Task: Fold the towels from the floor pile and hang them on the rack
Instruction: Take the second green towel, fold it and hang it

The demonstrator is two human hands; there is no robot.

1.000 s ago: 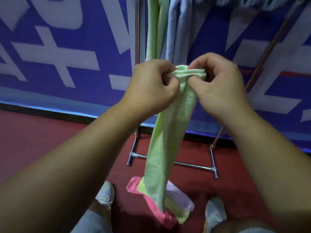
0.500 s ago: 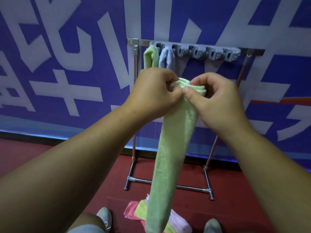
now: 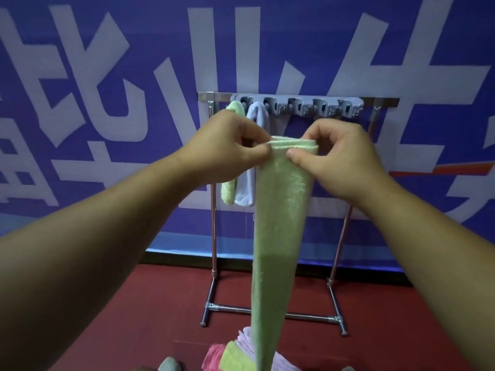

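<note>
With two towels, a green one (image 3: pixel 232 148) and a pale blue one (image 3: pixel 250 183), already hanging on the rack (image 3: pixel 297 105) at centre frame, the left hand (image 3: pixel 230 145) and right hand (image 3: pixel 340 156) pinch the folded top edge of a long green towel (image 3: pixel 281 223) (fingers curled round it), while more wait in the floor pile (image 3: pixel 233 354) at the bottom.

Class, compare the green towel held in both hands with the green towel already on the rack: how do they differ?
The held green towel is pinched at its top edge by the left hand and right hand; the hung green towel sits on the rack, untouched. The held one dangles as one long strip; the hung one is doubled over. Both are light green terry.
</note>
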